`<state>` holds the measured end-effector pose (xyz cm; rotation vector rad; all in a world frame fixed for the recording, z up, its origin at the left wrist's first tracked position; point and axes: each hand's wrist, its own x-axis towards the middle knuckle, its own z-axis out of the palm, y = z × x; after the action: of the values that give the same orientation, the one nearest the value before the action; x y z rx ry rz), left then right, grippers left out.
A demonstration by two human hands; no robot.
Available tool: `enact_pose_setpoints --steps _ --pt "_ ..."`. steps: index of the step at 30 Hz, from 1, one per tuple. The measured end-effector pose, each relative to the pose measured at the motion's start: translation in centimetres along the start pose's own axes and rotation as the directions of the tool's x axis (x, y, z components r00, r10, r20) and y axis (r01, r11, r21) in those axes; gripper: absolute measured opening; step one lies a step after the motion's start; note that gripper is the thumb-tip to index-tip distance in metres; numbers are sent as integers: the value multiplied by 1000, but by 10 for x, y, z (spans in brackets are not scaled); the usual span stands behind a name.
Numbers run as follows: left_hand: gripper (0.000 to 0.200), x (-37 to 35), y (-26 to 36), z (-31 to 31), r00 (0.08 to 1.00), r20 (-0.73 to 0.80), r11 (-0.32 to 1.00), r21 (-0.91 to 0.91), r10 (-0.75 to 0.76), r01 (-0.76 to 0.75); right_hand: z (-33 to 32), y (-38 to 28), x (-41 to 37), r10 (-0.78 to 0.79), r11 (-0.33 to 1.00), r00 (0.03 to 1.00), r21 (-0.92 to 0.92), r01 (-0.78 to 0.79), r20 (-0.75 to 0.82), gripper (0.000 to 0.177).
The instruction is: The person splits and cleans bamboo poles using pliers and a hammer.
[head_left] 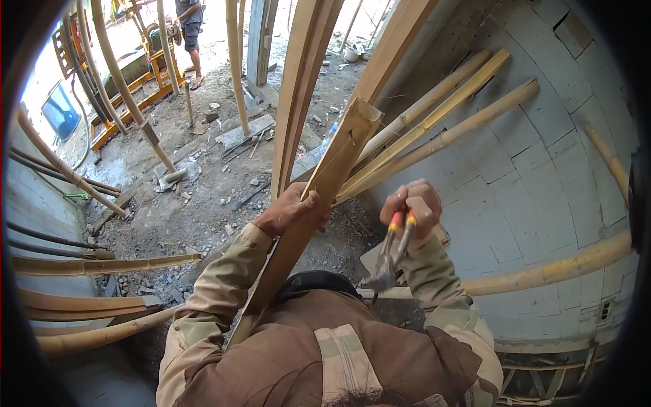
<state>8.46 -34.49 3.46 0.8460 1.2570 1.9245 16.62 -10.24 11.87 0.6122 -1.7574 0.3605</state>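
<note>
My left hand (pixel 288 211) is closed around a long split bamboo slat (pixel 333 166) that runs diagonally from my chest up toward the middle of the view. My right hand (pixel 415 203) is raised beside it, gripping a pair of pliers (pixel 392 252) by their orange handles, with the dark jaws pointing down toward my forearm. The pliers are apart from the slat. Both arms wear camouflage sleeves.
Several bamboo poles (pixel 441 119) lean against a grey block wall (pixel 542 176) on the right. More poles (pixel 102 264) stick out from the left. Rubble covers the dirt ground (pixel 210 190). Another person (pixel 190 34) stands far off by an orange frame (pixel 132 95).
</note>
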Motion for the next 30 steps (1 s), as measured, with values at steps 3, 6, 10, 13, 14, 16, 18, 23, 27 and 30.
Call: enact_pose_setpoints --steps 3,6,10,13,14,16,18,23,27,30 --pt "79 -1 -5 2 1000 4 999 48 -21 21 14 29 -9 430 877 781 -416 -241 454 27" --pt "79 1 5 0 1000 -6 997 69 22 -22 14 12 -2 366 923 835 -279 -266 412 27" --pt "79 -5 2 1 1000 15 1000 16 12 -13 4 -10 7 -12 998 997 -59 17 76 23" --pt "82 -3 -3 5 1000 -18 998 55 -22 23 23 25 -10 216 970 944 -168 -177 250 21" --pt "83 -2 -2 9 997 -66 994 96 -37 43 25 31 -12 484 869 758 -344 -357 437 20" --pt "82 -11 0 8 1000 -25 994 107 2 1 23 17 -4 424 869 822 -424 -253 379 19" --pt "82 -5 2 2 1000 -4 995 96 27 -26 12 -6 -2 339 941 915 -72 -331 220 19" --pt "85 -9 4 2 1000 -22 997 70 -15 16 0 22 -21 173 984 934 -97 -150 312 23" --pt "93 -7 -4 1 997 -80 993 113 -12 21 5 26 -10 453 871 800 -387 -303 392 18" --pt "94 -8 5 0 997 -68 996 70 -43 48 -13 -11 -2 400 916 883 -133 -378 247 26"
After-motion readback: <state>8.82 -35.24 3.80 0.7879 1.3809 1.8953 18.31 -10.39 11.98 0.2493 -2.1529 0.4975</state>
